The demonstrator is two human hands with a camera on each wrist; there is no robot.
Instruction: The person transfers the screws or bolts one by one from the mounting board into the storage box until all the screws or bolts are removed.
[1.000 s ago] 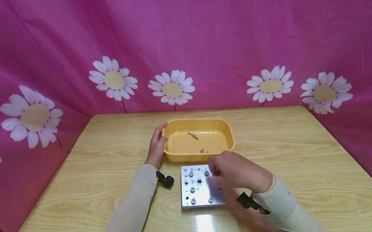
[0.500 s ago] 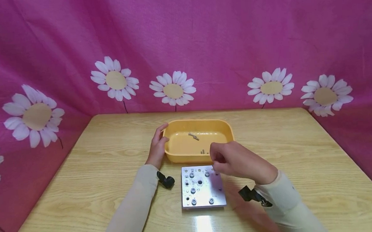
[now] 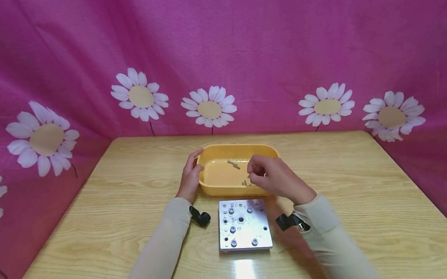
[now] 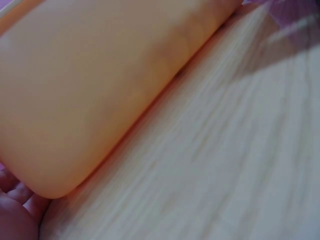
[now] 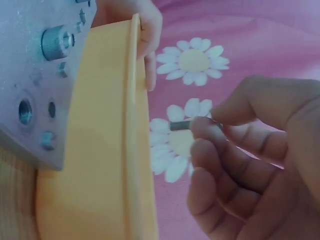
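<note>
A yellow plastic bin [image 3: 226, 191] stands on the table, and my left hand [image 3: 189, 178] grips its left end. In the left wrist view, fingers [image 4: 22, 194] show at a lower corner of the bin. My right hand [image 3: 278, 178] is over the bin's front right part. Between its thumb and forefinger it pinches a small dark metal pin [image 5: 180, 125], seen in the right wrist view. Nearer to me lies a square metal plate [image 3: 249, 228] with holes and several socket-head screws, one being a large screw [image 5: 56, 43].
Inside the bin lie longer screws [image 3: 233, 164] towards the back and small pins [image 3: 244, 183] by the front wall. Wooden table [image 3: 134, 182] surrounds the bin and plate. A pink curtain [image 3: 261, 61] with daisies hangs behind.
My right hand has moved from above the metal plate away from me and over the bin, uncovering the plate's right side. My left hand keeps its grip on the bin.
</note>
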